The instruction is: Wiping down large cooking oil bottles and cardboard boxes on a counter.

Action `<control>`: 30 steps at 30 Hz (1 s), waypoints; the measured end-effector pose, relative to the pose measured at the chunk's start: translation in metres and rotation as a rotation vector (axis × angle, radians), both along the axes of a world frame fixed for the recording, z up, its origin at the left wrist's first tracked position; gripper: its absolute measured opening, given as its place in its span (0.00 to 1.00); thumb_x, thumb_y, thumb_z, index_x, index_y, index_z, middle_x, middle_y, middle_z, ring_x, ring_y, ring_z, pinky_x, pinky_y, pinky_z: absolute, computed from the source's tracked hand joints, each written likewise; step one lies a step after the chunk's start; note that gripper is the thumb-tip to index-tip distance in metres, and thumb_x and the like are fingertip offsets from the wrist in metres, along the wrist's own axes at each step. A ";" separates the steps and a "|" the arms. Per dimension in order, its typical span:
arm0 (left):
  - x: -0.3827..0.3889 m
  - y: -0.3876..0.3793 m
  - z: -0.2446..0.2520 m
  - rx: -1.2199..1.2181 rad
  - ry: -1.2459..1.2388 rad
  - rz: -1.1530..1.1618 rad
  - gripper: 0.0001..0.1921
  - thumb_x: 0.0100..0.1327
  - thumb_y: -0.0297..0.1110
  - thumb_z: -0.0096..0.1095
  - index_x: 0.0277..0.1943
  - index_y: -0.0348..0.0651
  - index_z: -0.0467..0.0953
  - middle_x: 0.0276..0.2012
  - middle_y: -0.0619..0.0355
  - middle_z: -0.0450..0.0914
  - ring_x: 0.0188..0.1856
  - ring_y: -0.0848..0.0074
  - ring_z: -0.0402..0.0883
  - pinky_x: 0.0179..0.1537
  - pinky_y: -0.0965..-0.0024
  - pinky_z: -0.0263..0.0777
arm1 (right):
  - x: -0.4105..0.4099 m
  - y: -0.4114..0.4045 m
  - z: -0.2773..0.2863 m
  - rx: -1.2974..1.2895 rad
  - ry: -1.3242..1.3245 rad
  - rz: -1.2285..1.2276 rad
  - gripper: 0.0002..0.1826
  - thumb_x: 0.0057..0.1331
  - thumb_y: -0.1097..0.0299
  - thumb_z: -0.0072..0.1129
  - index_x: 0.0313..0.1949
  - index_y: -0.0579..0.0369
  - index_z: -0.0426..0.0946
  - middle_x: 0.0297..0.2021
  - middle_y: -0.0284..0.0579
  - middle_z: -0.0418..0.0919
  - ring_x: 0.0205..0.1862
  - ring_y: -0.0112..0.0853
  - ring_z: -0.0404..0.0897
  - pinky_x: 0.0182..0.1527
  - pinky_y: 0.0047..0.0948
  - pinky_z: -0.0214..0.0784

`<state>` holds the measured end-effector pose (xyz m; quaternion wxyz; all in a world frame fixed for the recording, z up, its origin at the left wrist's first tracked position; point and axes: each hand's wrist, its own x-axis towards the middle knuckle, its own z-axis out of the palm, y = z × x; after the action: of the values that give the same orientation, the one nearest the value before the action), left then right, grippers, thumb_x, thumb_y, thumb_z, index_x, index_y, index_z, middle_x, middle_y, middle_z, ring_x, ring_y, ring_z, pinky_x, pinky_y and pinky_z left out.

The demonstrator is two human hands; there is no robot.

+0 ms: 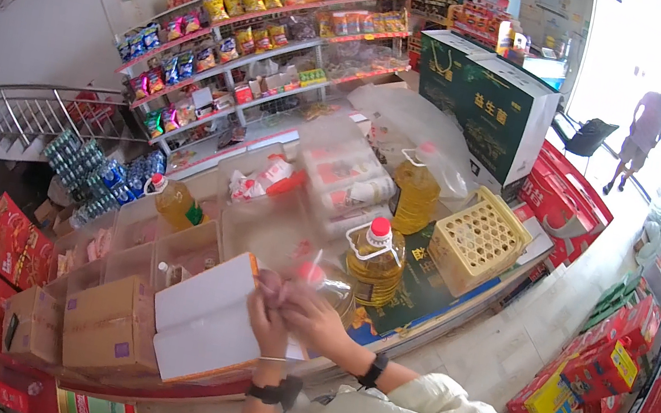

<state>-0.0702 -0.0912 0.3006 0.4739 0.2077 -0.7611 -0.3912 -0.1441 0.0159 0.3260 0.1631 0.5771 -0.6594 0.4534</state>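
My left hand (268, 323) and my right hand (310, 321) meet in front of me, fingertips together. The fingers are blurred, and I cannot tell whether anything small is between them. Just beyond them stands a clear plastic jug (339, 292) with a red cap (311, 272), partly hidden by my hands. An open white sheet or folder (219, 313) with an orange edge lies to the left, close to my left hand. To the right of the clear jug is an oil jug (373, 270) with a red cap and white handle.
Another oil jug (415, 195) and an upturned cream plastic basket (477, 242) stand farther right. Cardboard boxes (110, 327) and clear bins (185, 247) line the left, with one more oil jug (175, 205). Snack shelves (266, 42) rise behind. A person (647, 133) is at the bright doorway.
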 end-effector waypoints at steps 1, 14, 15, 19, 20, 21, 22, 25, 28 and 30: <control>-0.003 -0.004 0.025 0.117 0.075 -0.033 0.18 0.55 0.19 0.43 0.51 0.32 0.66 0.46 0.46 0.69 0.51 0.60 0.69 0.52 0.67 0.62 | -0.005 -0.009 0.017 -0.067 0.046 -0.013 0.14 0.47 0.70 0.57 0.36 0.52 0.75 0.47 0.44 0.71 0.50 0.42 0.71 0.49 0.39 0.67; -0.060 -0.027 0.008 -0.336 -0.276 -0.130 0.15 0.55 0.22 0.49 0.46 0.40 0.73 0.41 0.51 0.77 0.44 0.57 0.74 0.52 0.61 0.65 | -0.064 -0.024 -0.022 0.273 -0.214 -0.253 0.30 0.52 0.66 0.56 0.57 0.47 0.63 0.49 0.52 0.70 0.50 0.49 0.70 0.51 0.43 0.63; -0.061 -0.026 0.014 -0.324 -0.302 -0.120 0.15 0.55 0.22 0.49 0.46 0.40 0.73 0.41 0.51 0.77 0.44 0.57 0.74 0.52 0.61 0.65 | -0.054 -0.019 -0.015 0.195 -0.209 -0.251 0.32 0.52 0.71 0.54 0.59 0.48 0.61 0.48 0.55 0.69 0.51 0.49 0.70 0.56 0.43 0.60; -0.084 -0.023 0.031 -0.383 -0.477 -0.090 0.10 0.54 0.26 0.52 0.39 0.41 0.76 0.40 0.53 0.77 0.46 0.59 0.72 0.51 0.60 0.63 | -0.047 -0.004 -0.009 0.237 -0.212 -0.315 0.35 0.51 0.71 0.55 0.61 0.50 0.58 0.46 0.56 0.69 0.49 0.52 0.68 0.58 0.43 0.56; -0.090 -0.021 0.037 -0.448 -0.591 -0.051 0.08 0.54 0.28 0.53 0.37 0.41 0.77 0.40 0.53 0.77 0.46 0.59 0.72 0.50 0.61 0.64 | -0.050 -0.006 -0.022 0.294 -0.176 -0.345 0.36 0.50 0.70 0.56 0.61 0.51 0.57 0.45 0.56 0.69 0.49 0.52 0.68 0.58 0.43 0.55; -0.094 -0.021 0.039 -0.460 -0.576 -0.045 0.08 0.54 0.28 0.53 0.37 0.41 0.77 0.40 0.53 0.77 0.46 0.59 0.72 0.50 0.61 0.64 | -0.049 -0.007 -0.030 0.350 -0.142 -0.378 0.37 0.49 0.70 0.56 0.61 0.52 0.56 0.44 0.57 0.69 0.48 0.52 0.68 0.59 0.44 0.55; -0.098 -0.023 0.035 -0.538 -0.482 -0.076 0.07 0.56 0.27 0.52 0.36 0.40 0.77 0.38 0.53 0.76 0.43 0.60 0.73 0.50 0.61 0.64 | -0.047 -0.008 -0.029 0.417 -0.211 -0.338 0.36 0.48 0.68 0.58 0.59 0.55 0.59 0.45 0.60 0.69 0.50 0.53 0.67 0.59 0.46 0.53; -0.110 -0.048 0.000 -0.460 -0.201 -0.312 0.07 0.60 0.27 0.50 0.37 0.38 0.77 0.37 0.54 0.77 0.39 0.65 0.75 0.47 0.64 0.67 | -0.039 -0.014 -0.025 0.332 -0.329 -0.235 0.32 0.48 0.67 0.59 0.55 0.57 0.64 0.48 0.63 0.68 0.52 0.55 0.66 0.59 0.48 0.53; -0.108 -0.038 0.010 0.086 -0.187 -0.484 0.10 0.63 0.27 0.46 0.38 0.33 0.75 0.35 0.54 0.79 0.37 0.73 0.77 0.38 0.73 0.71 | -0.055 -0.030 -0.048 0.254 -0.326 -0.121 0.25 0.50 0.66 0.58 0.49 0.56 0.71 0.51 0.64 0.66 0.54 0.56 0.64 0.58 0.50 0.54; -0.095 -0.043 0.018 0.106 -0.216 -0.468 0.11 0.64 0.29 0.45 0.38 0.33 0.75 0.35 0.53 0.79 0.36 0.72 0.77 0.38 0.72 0.71 | -0.047 -0.030 -0.032 0.260 -0.299 -0.070 0.23 0.51 0.65 0.58 0.49 0.51 0.72 0.51 0.63 0.66 0.52 0.55 0.66 0.55 0.50 0.57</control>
<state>-0.1655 -0.1337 0.3185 0.2750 0.0909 -0.8130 -0.5051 -0.1913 -0.0141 0.2938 0.0030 0.4965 -0.7488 0.4390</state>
